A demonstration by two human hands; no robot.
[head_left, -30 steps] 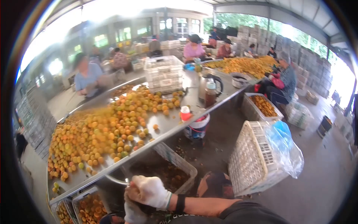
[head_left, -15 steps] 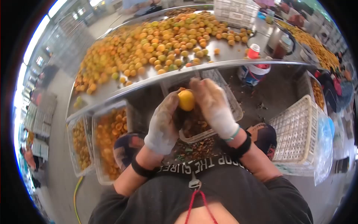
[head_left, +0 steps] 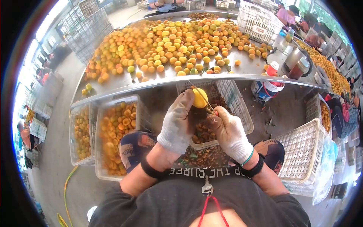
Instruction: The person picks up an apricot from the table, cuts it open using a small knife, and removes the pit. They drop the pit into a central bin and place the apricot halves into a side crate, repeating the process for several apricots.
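Note:
A yellow apricot point(head_left: 200, 98) is pinched in the fingertips of my left hand point(head_left: 176, 123), which wears a soiled white glove. My right hand point(head_left: 231, 132), gloved too, is closed around the handle of a small thin knife point(head_left: 209, 106). Its narrow blade lies slantwise across the apricot, with the tip pointing up and left past the fruit. Most of the knife's handle is hidden in my fingers. Below both hands stands a white plastic crate point(head_left: 247, 120) with brown pits and scraps in it.
Many apricots point(head_left: 166, 47) lie heaped on the metal table point(head_left: 242, 72) ahead. Crates with apricot halves point(head_left: 113, 128) stand at left. To the right are a bucket point(head_left: 261, 90), a jar point(head_left: 298, 68) and a tilted white crate point(head_left: 298, 151). Another person point(head_left: 166, 4) sits across the table.
My hands have drawn apart from around the apricot; the left now pinches it and the right holds the knife across it. The view has shifted, and the scene sits lower and sharper.

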